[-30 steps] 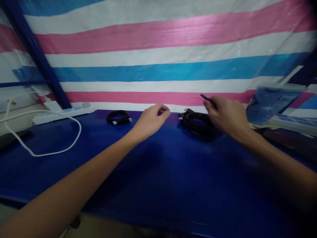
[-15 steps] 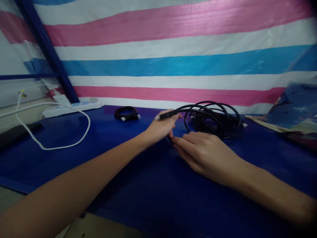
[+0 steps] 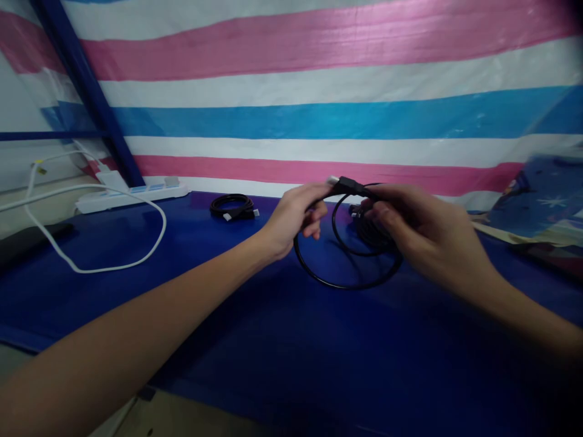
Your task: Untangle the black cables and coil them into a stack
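A black cable (image 3: 348,286) with a silver-tipped plug hangs in a loop between my two hands, above the blue table. My left hand (image 3: 298,215) pinches the cable near the plug end, its lower fingers curled. With thumb and forefinger my right hand (image 3: 428,227) grips the cable just behind the black plug (image 3: 350,185), whose metal tip points left. Behind my right hand lies more coiled black cable (image 3: 368,227), partly hidden by that hand. Left of my left hand a second, neatly coiled black cable (image 3: 232,206) rests on the table, both of its plugs showing.
A white power strip (image 3: 136,197) with a plugged-in white charger (image 3: 112,179) stands at the back left. Its white cord (image 3: 159,233) loops over the table (image 3: 273,364). A dark flat object (image 3: 34,246) lies far left. Striped sheeting (image 3: 319,121) hangs behind.
My right hand has moved up and right, from beside my left hand to the cable behind the plug. The plug has shifted right and up, and a cable loop now hangs between my hands.
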